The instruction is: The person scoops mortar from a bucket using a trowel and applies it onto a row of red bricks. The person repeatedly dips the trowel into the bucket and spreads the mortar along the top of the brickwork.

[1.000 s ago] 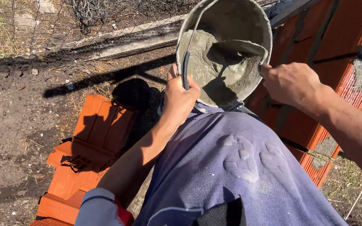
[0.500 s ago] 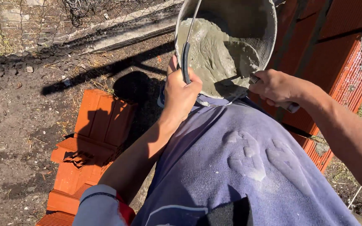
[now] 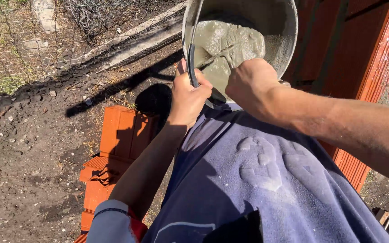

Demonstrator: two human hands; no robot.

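A grey bucket [image 3: 280, 27] tilted toward me holds wet grey mortar [image 3: 212, 45]. My left hand [image 3: 189, 96] grips the bucket's black handle at its near rim. My right hand [image 3: 251, 85] is closed on a trowel [image 3: 237, 42] whose blade is loaded with mortar inside the bucket; the trowel's handle is hidden in my fist. Both arms reach over my blue-grey trouser leg [image 3: 257, 180].
Orange hollow bricks [image 3: 118, 148] lie stacked on bare soil [image 3: 28, 171] at lower left. A red brick wall [image 3: 374, 67] rises on the right. A wire fence [image 3: 32, 40] and a concrete kerb [image 3: 127, 38] run along the back.
My right hand has gone deeper into the bucket and scooped mortar onto the trowel. The bucket has come closer to me. My left hand stays on the handle.
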